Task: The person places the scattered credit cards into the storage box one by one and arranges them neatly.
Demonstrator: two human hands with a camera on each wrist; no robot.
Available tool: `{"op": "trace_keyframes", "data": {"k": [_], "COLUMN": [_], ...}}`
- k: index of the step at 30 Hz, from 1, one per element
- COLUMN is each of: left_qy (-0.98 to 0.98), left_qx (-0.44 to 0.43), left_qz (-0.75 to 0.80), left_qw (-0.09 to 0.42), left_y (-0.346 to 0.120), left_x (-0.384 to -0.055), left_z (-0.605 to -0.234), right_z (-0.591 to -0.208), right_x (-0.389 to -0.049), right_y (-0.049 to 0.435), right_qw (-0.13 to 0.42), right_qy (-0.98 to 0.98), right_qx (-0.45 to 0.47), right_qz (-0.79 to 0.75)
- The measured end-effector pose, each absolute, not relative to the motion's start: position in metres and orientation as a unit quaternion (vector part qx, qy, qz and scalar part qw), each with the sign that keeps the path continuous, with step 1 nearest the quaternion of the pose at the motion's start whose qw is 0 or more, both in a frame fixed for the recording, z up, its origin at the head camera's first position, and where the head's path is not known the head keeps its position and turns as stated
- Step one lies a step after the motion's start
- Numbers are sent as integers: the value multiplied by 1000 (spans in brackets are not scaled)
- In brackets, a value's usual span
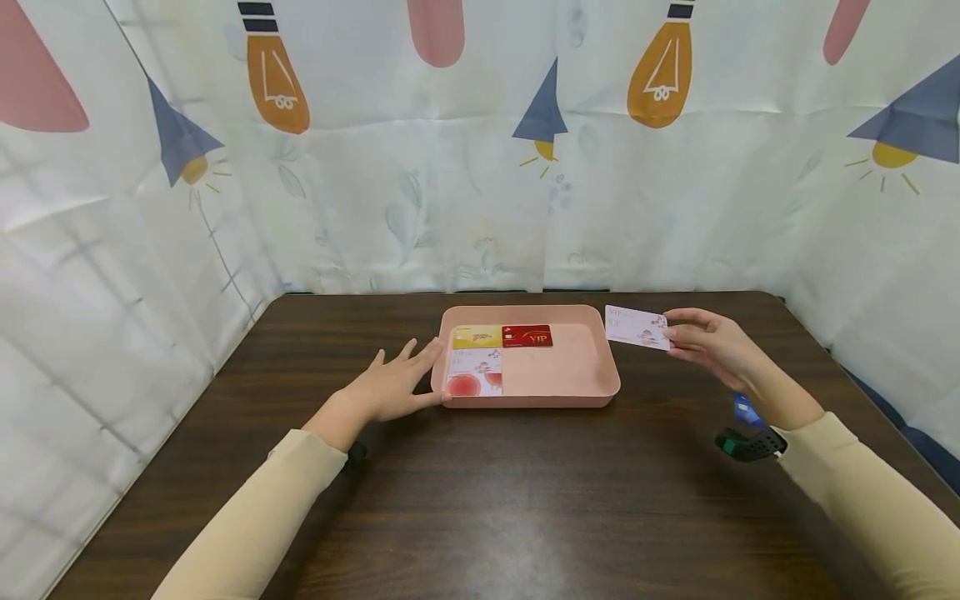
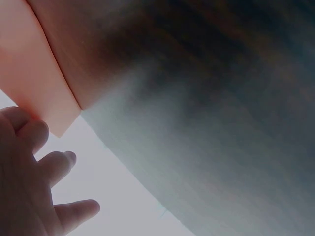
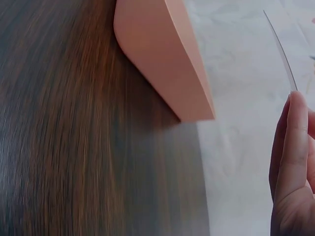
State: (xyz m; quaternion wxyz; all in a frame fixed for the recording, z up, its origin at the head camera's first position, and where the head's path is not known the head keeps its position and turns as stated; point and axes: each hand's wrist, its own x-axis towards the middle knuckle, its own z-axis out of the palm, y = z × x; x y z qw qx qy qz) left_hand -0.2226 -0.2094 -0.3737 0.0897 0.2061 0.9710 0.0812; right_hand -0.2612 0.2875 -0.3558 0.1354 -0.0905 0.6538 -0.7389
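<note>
A pink tray [image 1: 558,375] lies on the table. Inside its left half are a yellow card [image 1: 477,337], a red VIP card [image 1: 527,336], a white card with small print [image 1: 474,361] and a card with red round shapes [image 1: 467,385]. My left hand [image 1: 390,387] rests at the tray's left side with fingers spread, touching its rim. Above the tray's right side my right hand [image 1: 708,342] pinches a pale VIP card [image 1: 636,326] between thumb and fingers. In the right wrist view that card [image 3: 281,51] appears edge-on.
A blue card [image 1: 746,410] lies on the dark wooden table [image 1: 510,492], partly hidden behind my right wrist. Each wrist carries a dark strap; the right one [image 1: 750,444] is easier to see. A patterned white curtain [image 1: 480,183] hangs behind the table.
</note>
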Motion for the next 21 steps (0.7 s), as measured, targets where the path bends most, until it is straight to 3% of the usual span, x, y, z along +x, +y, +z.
{"op": "trace_keyframes", "data": {"k": [21], "left_qy": [971], "left_qx": [209], "left_qz": [79], "left_qw": [84], "left_y": [-210], "left_x": [-223], "left_z": [-375], "right_z": [-360], "right_x": [-276], "right_y": [217], "right_qw": [163], "right_qy": [682], "right_qx": [-104], "right_qz": [-706]}}
